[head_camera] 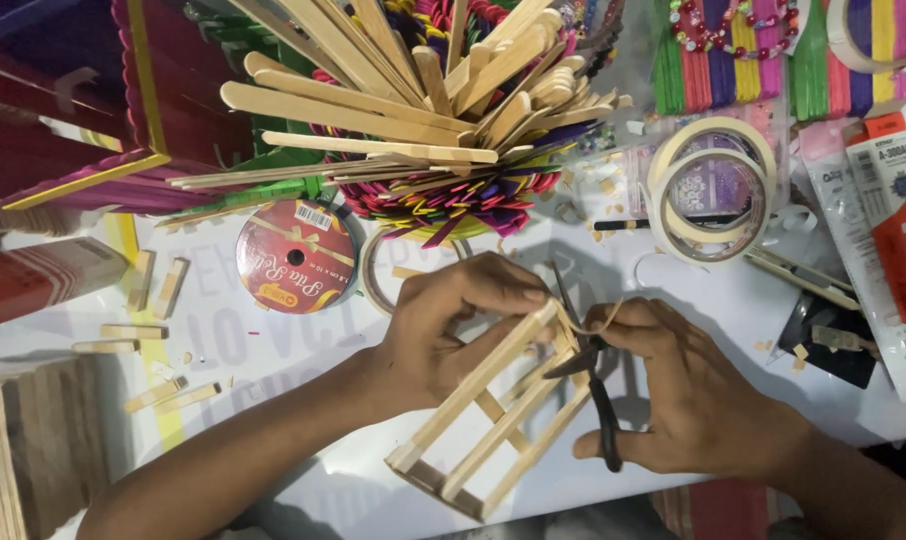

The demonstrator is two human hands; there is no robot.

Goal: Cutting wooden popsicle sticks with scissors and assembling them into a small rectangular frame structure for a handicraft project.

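My left hand grips the upper end of a small frame built from plain wooden craft sticks, which rests tilted on the white table. My right hand holds black scissors with the blades at the frame's top corner, where a thin tan strip curls away. The scissor handles sit under my right fingers, partly hidden.
A round holder packed with plain and coloured craft sticks stands behind the hands. A red ribbon spool, masking tape rolls, glue packets, coloured stick bundles and cut stick pieces lie around. Stacked sticks fill the left edge.
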